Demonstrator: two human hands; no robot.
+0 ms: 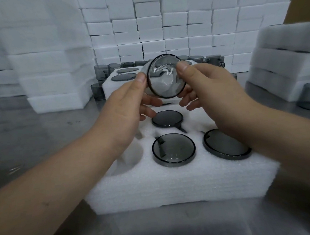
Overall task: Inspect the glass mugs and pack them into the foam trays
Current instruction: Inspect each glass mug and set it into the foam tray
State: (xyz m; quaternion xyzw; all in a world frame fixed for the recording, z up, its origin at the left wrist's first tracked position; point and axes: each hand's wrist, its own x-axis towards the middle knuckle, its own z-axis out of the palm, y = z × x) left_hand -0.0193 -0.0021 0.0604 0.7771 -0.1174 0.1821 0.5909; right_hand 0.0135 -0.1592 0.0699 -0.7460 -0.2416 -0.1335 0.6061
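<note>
Both hands hold one glass mug (166, 78) up above the foam tray (173, 187), with its open mouth turned toward the camera. The left hand (129, 102) reaches in from the lower left on a bare forearm. Its thumb presses the left side of the dark rim and its fingers curl loosely beneath the mug's body. The right hand (211, 89) mirrors it from the lower right, with its thumb on the upper right of the rim and its fingers bent under the glass. Neither hand is clenched; the mug is pinched between thumbs and fingers.

Below, the tray rests on the grey metal worktop (42, 143). Three smoky mugs sit in its cavities with only their round tops showing: a rear mug (167, 118), a middle mug (174, 150) and a right mug (225, 144). An open cavity (133, 155) lies at the near left, partly hidden by the left forearm.

Behind the hands is a second tray (110, 87) holding more mugs. Loose mugs (101, 71) stand on the worktop around it, and stacked foam blocks (180, 23) fill the background.
</note>
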